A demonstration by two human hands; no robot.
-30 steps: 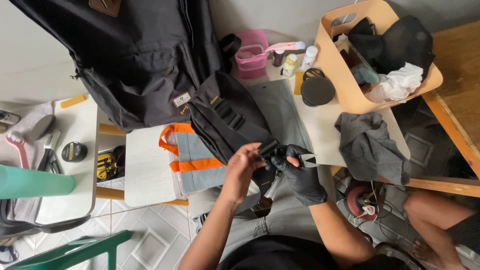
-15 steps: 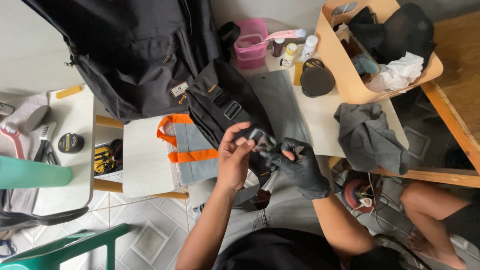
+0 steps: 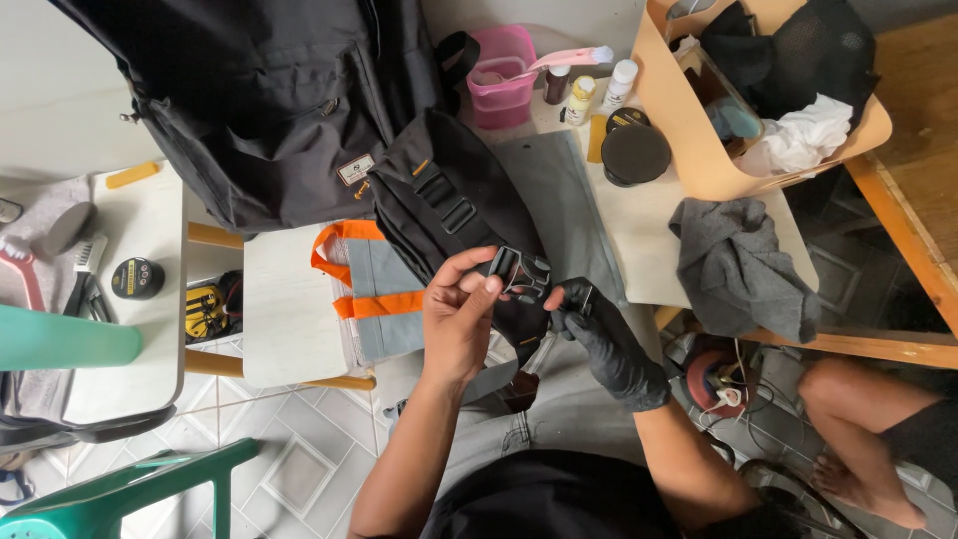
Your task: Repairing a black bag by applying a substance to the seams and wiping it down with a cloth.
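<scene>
While my bare left hand (image 3: 457, 324) pinches a black plastic buckle (image 3: 519, 272) between thumb and fingertips, my gloved right hand (image 3: 605, 339) grips the strap end just beside it. Both hands are closed, nearly touching, above my lap. The buckle hangs off a black bag (image 3: 449, 215) on the table (image 3: 649, 250), beside an orange-trimmed grey tote (image 3: 374, 294) and a grey cloth (image 3: 743, 265).
</scene>
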